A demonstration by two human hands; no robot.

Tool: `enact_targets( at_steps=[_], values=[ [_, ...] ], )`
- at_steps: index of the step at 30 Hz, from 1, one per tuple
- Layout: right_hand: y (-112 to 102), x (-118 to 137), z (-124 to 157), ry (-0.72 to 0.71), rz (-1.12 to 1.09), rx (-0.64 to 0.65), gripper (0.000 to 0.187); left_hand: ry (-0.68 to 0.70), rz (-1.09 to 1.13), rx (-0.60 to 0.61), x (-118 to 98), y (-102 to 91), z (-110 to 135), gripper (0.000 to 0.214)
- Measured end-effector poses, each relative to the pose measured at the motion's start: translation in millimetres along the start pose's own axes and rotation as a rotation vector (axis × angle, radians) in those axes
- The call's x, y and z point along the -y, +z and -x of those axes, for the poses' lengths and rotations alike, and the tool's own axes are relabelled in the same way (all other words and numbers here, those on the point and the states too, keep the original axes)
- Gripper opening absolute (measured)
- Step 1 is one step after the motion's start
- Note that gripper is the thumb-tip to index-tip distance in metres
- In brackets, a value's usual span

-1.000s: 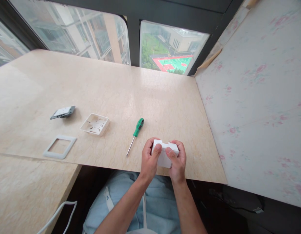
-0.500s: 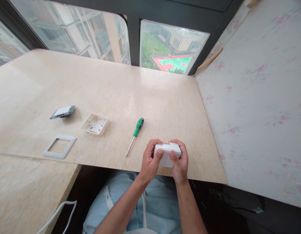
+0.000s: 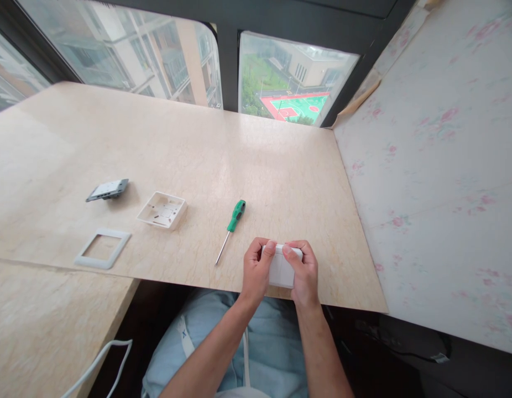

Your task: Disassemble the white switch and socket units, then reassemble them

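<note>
Where the desk [image 3: 198, 149] meets the windows [image 3: 297, 77], I see a pale marble-pattern surface running back to dark frames, with buildings and a green sports court far below. A floral-papered wall [image 3: 438, 166] closes the desk's right side.

On the desk lie a green-handled screwdriver [image 3: 231, 229], an open white back box [image 3: 162, 210], a white square frame [image 3: 102, 249] and a grey switch module [image 3: 108, 189]. A white cable [image 3: 98, 362] hangs below the near edge.

Both hands clamp a white switch box [image 3: 281, 272] over the desk's near edge, just right of the screwdriver. The left hand [image 3: 255, 272] and right hand [image 3: 306, 275] grip opposite sides.

Compared with half a second ago, both thumbs have moved from the box's face to its top edge, almost meeting. The box's notched top no longer shows. The desk items have not moved.
</note>
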State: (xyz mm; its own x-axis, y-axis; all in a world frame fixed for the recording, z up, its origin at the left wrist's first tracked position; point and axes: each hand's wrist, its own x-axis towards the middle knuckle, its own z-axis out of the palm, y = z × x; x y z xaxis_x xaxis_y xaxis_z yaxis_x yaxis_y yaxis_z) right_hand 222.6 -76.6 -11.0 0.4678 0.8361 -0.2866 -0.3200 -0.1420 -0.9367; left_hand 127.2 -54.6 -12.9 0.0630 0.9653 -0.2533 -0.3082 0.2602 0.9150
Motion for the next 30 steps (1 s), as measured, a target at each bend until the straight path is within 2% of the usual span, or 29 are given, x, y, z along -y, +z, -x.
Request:
enact_targets(
  at_steps=[7, 18, 23, 30],
  values=[
    [2.1, -0.1, -5.0, 0.052, -0.018, -0.031, 0.039, -0.105, 0.046, 0.003, -3.8, 0.3, -5.0, 0.038],
    [0.8, 9.2, -14.7, 0.138, 0.028, 0.029, 0.042, -0.228, 0.027, 0.163, -23.8, -13.0, -18.9, 0.039],
    [2.1, 8.1, -15.1, 0.102, 0.061, 0.033, 0.045, -0.227, 0.07, 0.124, -17.7, -16.6, -19.0, 0.038],
    [4.6, 2.0, -14.9, 0.069, 0.062, -0.039, 0.043, -0.124, -0.011, 0.053, -10.6, -8.3, -17.5, 0.034]
  ],
)
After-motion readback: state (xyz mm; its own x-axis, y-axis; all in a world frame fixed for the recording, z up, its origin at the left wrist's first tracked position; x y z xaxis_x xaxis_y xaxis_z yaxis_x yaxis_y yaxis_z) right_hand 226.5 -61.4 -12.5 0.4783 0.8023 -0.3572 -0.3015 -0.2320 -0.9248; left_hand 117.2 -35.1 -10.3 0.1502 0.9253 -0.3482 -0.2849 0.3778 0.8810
